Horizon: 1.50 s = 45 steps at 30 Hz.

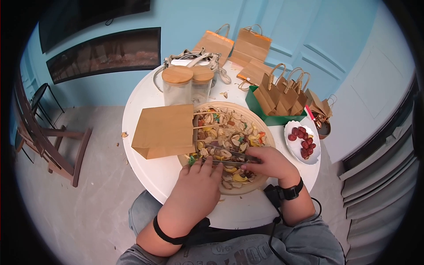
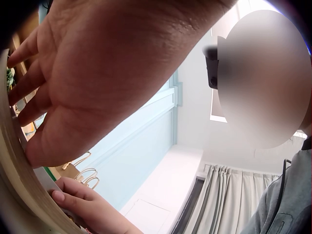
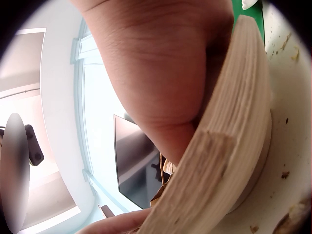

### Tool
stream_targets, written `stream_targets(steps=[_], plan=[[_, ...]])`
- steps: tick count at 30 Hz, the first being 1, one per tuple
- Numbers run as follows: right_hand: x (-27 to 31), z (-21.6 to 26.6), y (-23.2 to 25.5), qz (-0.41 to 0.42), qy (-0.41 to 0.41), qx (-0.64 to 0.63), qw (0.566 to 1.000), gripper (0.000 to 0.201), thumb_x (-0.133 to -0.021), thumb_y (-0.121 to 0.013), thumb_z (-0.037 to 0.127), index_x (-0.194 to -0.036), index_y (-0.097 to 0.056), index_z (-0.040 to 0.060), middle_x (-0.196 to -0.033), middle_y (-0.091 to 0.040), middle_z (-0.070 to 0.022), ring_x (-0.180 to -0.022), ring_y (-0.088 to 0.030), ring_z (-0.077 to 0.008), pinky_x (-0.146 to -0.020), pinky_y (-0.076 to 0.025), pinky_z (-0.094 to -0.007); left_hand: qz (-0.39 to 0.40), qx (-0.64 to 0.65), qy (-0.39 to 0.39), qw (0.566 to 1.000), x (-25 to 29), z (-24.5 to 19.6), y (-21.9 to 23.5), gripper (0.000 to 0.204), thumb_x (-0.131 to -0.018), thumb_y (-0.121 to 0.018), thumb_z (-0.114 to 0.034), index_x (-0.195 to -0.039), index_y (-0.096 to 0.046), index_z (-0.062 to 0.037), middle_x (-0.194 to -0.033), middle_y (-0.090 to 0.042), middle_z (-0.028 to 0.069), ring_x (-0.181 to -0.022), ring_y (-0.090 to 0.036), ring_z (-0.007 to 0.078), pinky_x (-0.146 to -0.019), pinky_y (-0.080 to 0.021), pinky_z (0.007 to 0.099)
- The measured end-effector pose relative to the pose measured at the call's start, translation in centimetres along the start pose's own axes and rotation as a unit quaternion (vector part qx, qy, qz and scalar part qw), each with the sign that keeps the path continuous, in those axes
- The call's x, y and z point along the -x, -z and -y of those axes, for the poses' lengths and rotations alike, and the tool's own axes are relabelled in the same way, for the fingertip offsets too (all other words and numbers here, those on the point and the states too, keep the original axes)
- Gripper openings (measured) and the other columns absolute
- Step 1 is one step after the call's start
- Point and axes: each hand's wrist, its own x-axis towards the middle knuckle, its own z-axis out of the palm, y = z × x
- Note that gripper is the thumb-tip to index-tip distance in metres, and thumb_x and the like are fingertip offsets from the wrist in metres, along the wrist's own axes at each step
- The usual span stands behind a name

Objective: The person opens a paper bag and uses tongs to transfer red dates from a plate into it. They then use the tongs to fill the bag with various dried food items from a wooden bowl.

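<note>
On the white round table (image 1: pixel 145 174) is a round pale wooden tray (image 1: pixel 267 125), spread with dried pieces (image 1: pixel 221 119) in beige, yellow, orange and green. Low over its front half lies a clear, flat thing with straight pale edges (image 1: pixel 234 155); its exact kind cannot be told. My right hand (image 1: pixel 274 162) pinches its right end between thumb and fingers. At its left end my left hand (image 1: pixel 196 187) reaches in with fingers extended, the fingertips right at its edge. A brown paper bag (image 1: pixel 163 132) lies beside my left hand, its handles over the tray.
Two glass jars with wooden lids (image 1: pixel 177 84) stand behind the tray, by a beige handbag (image 1: pixel 194 57). A green box (image 1: pixel 282 118) holds several small paper bags. At right, a white dish (image 1: pixel 291 148) bears dark red dried fruit. More paper bags (image 1: pixel 251 46) stand at the back.
</note>
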Motion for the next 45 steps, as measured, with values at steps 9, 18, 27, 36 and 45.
stream_targets(steps=[9,18,27,36,45], plan=[[0.2,-0.1,-0.2,-0.022,0.041,0.03,0.998,0.032,-0.085,-0.074,0.034,-0.085,-0.059,0.0053,-0.074,-0.061,-0.015,-0.07,-0.061,-0.034,-0.063,-0.047,-0.039,0.006,-0.005,0.001,1.0,0.0,-0.1,0.2,0.05,-0.087,-0.06,-0.02,-0.135,-0.057,-0.006,-0.138,-0.055,0.0201,-0.126,-0.053,0.0348,-0.104,-0.043,0.0462],[0.5,0.3,0.2,-0.034,0.035,0.075,0.996,0.031,-0.086,-0.071,0.036,-0.084,-0.061,0.0068,-0.073,-0.061,-0.0153,-0.072,-0.062,-0.0361,-0.063,-0.048,-0.0421,0.005,-0.006,-0.002,1.0,0.0,0.1,0.1,0.052,-0.087,-0.06,-0.02,-0.137,-0.055,-0.0072,-0.139,-0.054,0.02,-0.128,-0.053,0.0344,-0.104,-0.043,0.0456],[0.7,-0.7,0.4,-0.055,0.039,0.062,0.996,0.026,-0.086,-0.072,0.03,-0.096,-0.068,0.0069,-0.074,-0.062,-0.0162,-0.071,-0.063,-0.0341,-0.063,-0.048,-0.0391,0.01,0.002,0.005,1.0,0.1,0.1,0.4,0.052,-0.087,-0.06,-0.019,-0.137,-0.055,-0.0077,-0.138,-0.055,0.0186,-0.127,-0.053,0.0343,-0.104,-0.044,0.0457],[0.7,-0.8,0.5,-0.069,0.033,0.071,0.995,0.027,-0.085,-0.073,0.031,-0.093,-0.068,0.0056,-0.076,-0.063,-0.0155,-0.071,-0.062,-0.0339,-0.063,-0.048,-0.0392,0.006,0.004,0.003,1.0,0.0,0.1,0.3,0.052,-0.086,-0.061,-0.019,-0.136,-0.055,-0.0075,-0.137,-0.056,0.0183,-0.126,-0.054,0.0345,-0.104,-0.044,0.0458],[0.5,-0.5,0.6,-0.053,-0.015,0.057,0.997,0.034,-0.081,-0.077,0.036,-0.094,-0.066,0.0059,-0.073,-0.062,-0.0127,-0.068,-0.062,-0.0301,-0.061,-0.047,-0.0372,0.013,0.003,0.005,1.0,0.0,0.1,0.3,0.053,-0.086,-0.061,-0.019,-0.137,-0.054,-0.0075,-0.137,-0.056,0.0186,-0.127,-0.053,0.0349,-0.104,-0.043,0.0464]])
